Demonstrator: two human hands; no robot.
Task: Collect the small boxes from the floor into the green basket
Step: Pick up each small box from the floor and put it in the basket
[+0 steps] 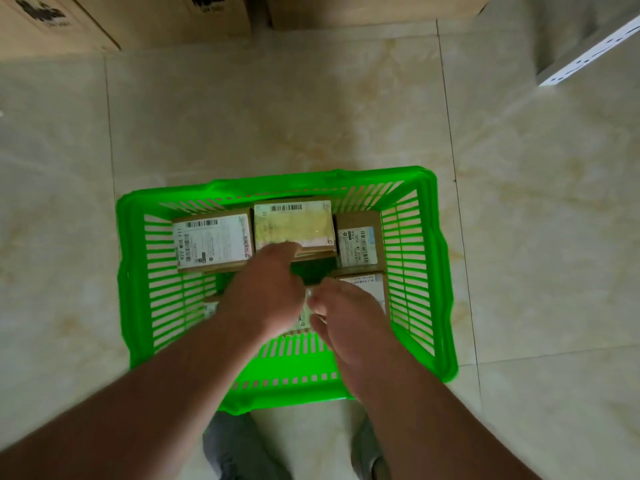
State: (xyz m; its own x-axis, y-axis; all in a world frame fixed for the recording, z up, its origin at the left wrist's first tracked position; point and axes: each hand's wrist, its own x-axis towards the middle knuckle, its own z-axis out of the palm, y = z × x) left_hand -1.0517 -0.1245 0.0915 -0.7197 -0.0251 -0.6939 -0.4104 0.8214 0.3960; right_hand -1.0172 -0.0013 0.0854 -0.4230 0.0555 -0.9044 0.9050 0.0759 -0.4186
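The green basket [138, 271] stands on the tiled floor below me with several small cardboard boxes inside. Along its far side lie a left box [211, 240], a middle box [294, 223] and a right box [358, 240]. Another box [370, 285] lies at the right, partly under my right hand. My left hand [263, 292] reaches into the basket, its fingertips touching the near edge of the middle box. My right hand [346, 320] has its fingers and thumb curled on the edge of a labelled box [302, 318] that is mostly hidden beneath both hands.
Large cardboard cartons [104, 19] line the far wall. A white shelf edge [588, 50] juts in at the top right. My legs [235, 448] are right behind the basket's near rim. Bare tiles surround the basket.
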